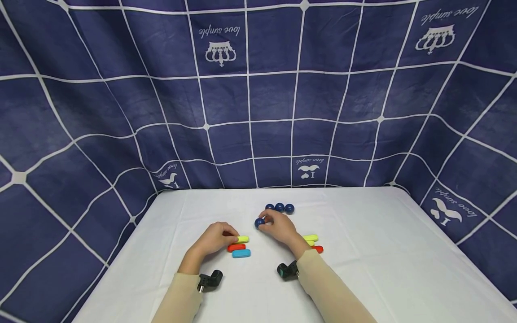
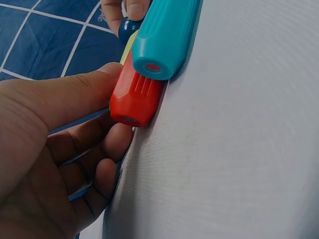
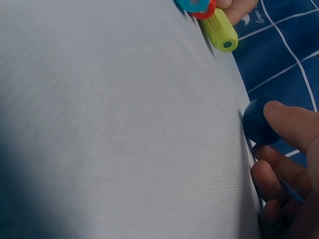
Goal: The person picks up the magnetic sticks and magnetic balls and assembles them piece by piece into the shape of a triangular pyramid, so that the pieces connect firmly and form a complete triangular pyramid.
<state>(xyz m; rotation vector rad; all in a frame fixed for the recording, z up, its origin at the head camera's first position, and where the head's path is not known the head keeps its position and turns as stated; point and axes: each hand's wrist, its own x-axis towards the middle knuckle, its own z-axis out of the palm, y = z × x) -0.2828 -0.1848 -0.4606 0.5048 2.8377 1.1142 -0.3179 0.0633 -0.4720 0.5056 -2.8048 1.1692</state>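
My left hand [image 1: 216, 236] pinches the left end of a stubby yellow stick [image 1: 243, 239] between thumb and fingers. A red stick [image 1: 236, 247] and a turquoise stick [image 1: 241, 253] lie in a row on the near side of it. The left wrist view shows their ridged sides, while the yellow one is mostly hidden there. A dark blue ball [image 1: 260, 223] is held by my right hand [image 1: 278, 225], its thumb [image 3: 286, 119] on one side. In the right wrist view the ball [image 3: 260, 123] sits at or very close to the white surface; contact is unclear.
Several more dark blue balls [image 1: 280, 207] stand in a row behind my right hand. Two yellow sticks [image 1: 311, 237] and a red one [image 1: 319, 249] lie right of that wrist, partly covered. A blue checked curtain [image 1: 270, 98] surrounds the white table [image 1: 363, 233].
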